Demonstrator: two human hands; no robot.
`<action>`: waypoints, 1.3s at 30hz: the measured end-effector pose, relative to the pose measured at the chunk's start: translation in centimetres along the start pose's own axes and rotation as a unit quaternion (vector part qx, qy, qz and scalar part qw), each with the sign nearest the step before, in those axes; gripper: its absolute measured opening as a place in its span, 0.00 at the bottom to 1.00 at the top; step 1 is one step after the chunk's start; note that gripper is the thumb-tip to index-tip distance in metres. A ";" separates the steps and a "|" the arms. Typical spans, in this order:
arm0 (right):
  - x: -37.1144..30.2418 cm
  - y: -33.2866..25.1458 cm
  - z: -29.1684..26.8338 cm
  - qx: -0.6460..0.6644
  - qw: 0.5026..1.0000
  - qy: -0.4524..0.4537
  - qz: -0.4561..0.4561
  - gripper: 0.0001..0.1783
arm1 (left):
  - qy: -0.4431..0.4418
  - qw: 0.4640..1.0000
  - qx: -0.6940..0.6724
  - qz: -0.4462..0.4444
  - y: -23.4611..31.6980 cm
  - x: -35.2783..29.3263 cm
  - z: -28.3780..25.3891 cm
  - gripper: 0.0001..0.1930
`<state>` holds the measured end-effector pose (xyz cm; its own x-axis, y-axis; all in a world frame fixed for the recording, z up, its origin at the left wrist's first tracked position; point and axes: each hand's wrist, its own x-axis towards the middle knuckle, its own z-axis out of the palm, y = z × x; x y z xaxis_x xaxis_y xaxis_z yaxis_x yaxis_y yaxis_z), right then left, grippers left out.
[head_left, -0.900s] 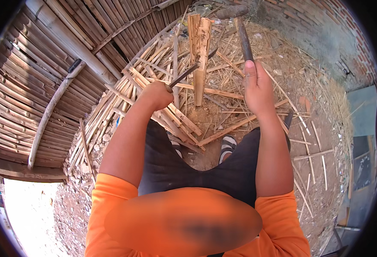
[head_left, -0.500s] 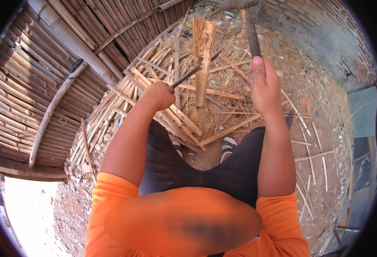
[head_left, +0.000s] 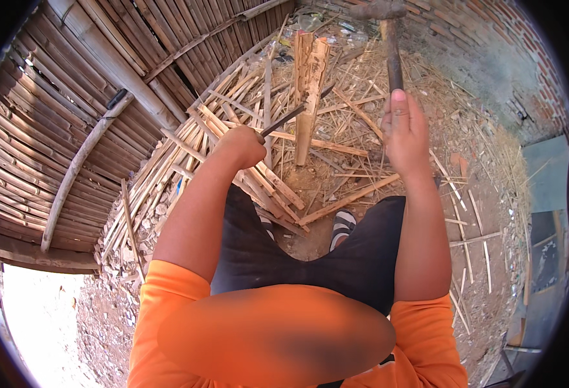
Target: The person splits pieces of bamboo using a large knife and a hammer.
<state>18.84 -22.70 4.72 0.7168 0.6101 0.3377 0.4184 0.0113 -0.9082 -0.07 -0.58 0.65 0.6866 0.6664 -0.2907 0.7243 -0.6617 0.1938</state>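
My left hand (head_left: 242, 147) is wrapped round the handle end of a long dark-bladed knife (head_left: 283, 121). The blade runs up and to the right across a pale upright piece of split wood (head_left: 303, 139), and its curved tip sticks out past the far side. Whether the edge is sunk in the wood or only rests against it, I cannot tell. Raised to the right of the wood, my right hand (head_left: 407, 139) grips a hammer (head_left: 395, 61) by its dark handle, thumb along the shaft. The hammer's head is up at the top of the view, apart from the knife and the wood.
Long split sticks (head_left: 168, 155) lie heaped on the left beside a slatted bamboo wall (head_left: 123, 58). Straw and thin slivers litter the ground around the upright wood. A brick wall (head_left: 491, 77) stands at the right, with a grey-green panel (head_left: 546, 171) nearby. My sandalled feet (head_left: 344, 227) are close below.
My right hand and the hammer have shifted slightly to the right. The knife stays across the upright wood, with my left hand still on it.
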 end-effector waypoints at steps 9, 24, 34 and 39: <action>0.3 0.3 0.5 -0.122 0.991 -0.032 0.039 0.29 | 0.000 1.000 0.019 0.006 0.4 -0.2 -0.4 0.20; 0.2 -0.3 -0.3 -0.176 0.984 0.004 0.026 0.31 | -0.005 1.000 0.010 0.009 -0.5 0.1 0.0 0.22; -0.2 6.1 2.5 -0.290 0.950 -0.063 0.094 0.30 | -0.002 1.000 0.021 0.021 -0.3 0.7 0.0 0.20; 0.1 -0.8 0.2 -0.185 0.982 0.041 0.006 0.30 | -0.009 0.998 0.059 0.032 -0.4 0.7 0.1 0.20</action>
<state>18.46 -22.52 5.39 0.7584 0.5429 0.3607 0.5736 -0.2931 -0.7649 0.15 0.12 0.25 0.7296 0.6159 -0.2973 0.6655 -0.7395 0.1013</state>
